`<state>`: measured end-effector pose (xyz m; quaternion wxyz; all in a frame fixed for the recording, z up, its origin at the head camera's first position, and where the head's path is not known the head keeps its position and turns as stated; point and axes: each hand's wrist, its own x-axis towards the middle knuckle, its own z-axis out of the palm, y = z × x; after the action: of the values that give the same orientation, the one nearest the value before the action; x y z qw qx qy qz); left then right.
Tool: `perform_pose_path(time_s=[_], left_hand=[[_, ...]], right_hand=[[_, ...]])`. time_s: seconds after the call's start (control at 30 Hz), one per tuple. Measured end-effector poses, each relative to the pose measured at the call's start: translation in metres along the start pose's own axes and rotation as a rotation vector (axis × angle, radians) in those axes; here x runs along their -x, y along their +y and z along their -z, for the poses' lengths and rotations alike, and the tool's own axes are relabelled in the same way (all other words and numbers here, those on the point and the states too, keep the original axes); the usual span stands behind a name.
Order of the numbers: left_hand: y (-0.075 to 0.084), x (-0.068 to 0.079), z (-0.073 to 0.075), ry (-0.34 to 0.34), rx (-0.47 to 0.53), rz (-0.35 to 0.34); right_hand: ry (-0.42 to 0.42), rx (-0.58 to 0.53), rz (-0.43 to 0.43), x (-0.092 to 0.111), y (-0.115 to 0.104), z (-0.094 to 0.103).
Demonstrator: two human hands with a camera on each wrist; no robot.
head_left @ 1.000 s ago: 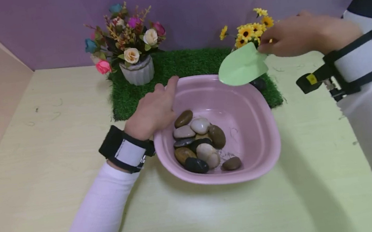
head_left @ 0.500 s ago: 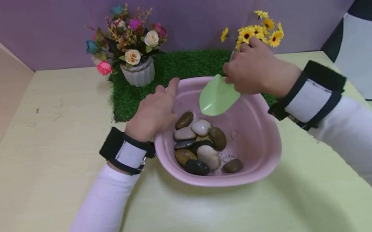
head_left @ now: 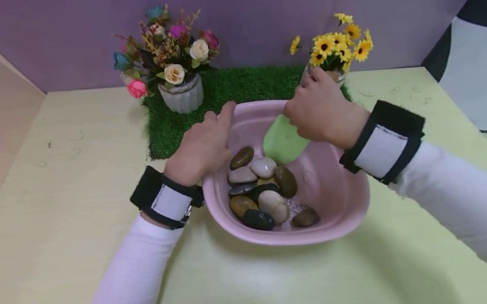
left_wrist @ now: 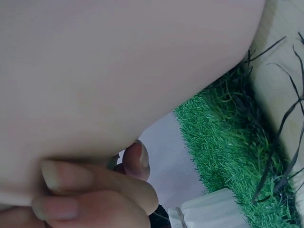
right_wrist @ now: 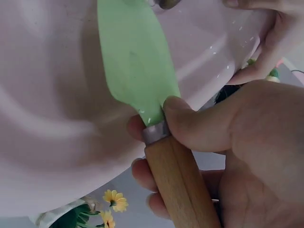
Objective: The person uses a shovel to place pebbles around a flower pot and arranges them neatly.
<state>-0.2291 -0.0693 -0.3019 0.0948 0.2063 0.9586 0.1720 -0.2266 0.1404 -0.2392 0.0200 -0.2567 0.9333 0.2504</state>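
Observation:
My right hand (head_left: 321, 108) grips the wooden handle (right_wrist: 178, 185) of a small garden trowel with a light green blade (head_left: 284, 139). The blade points down inside a pink plastic basin (head_left: 354, 209), its tip right at the pile of stones. My left hand (head_left: 200, 147) holds the basin's left rim, thumb on the inner side and fingertips under the outside in the left wrist view. Several smooth pebbles (head_left: 272, 204), brown, grey, white and black, lie wet-looking in the left half of the basin. One brown pebble (head_left: 305, 217) sits apart near the front wall.
Behind the basin lies a green artificial grass mat (head_left: 244, 81). A white pot of mixed artificial roses (head_left: 182, 94) stands on its left, and a pot of yellow flowers (head_left: 333, 49) at its right, partly behind my right hand. A purple wall (head_left: 255, 20) closes off the back of the table.
My right hand has brought the trowel from beyond the basin's right rear rim leftward and down into the basin, up to the pebbles. The left hand has stayed on the rim.

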Motion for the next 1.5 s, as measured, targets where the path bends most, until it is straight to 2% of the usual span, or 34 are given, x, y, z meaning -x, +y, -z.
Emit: perform_pose_path(time_s=[0.23, 0.63, 0.9, 1.1, 1.5], left_hand=[[0.0, -0.002, 0.0, 0.003, -0.005, -0.003], [0.0, -0.002, 0.001, -0.003, -0.006, 0.006], [0.0, -0.001, 0.0, 0.001, 0.002, 0.005], [0.001, -0.001, 0.0, -0.013, 0.02, 0.003], [0.0, 0.0, 0.002, -0.016, 0.024, 0.014]], right_hand=[[-0.062, -0.11, -0.012, -0.003, 0.004, -0.003], [-0.095, -0.169, 0.003, -0.002, 0.004, -0.012], [-0.139, -0.177, -0.015, -0.002, -0.004, -0.01], [-0.172, -0.249, 0.003, -0.005, -0.009, -0.013], [-0.135, -0.319, 0.013, -0.01, -0.014, -0.012]])
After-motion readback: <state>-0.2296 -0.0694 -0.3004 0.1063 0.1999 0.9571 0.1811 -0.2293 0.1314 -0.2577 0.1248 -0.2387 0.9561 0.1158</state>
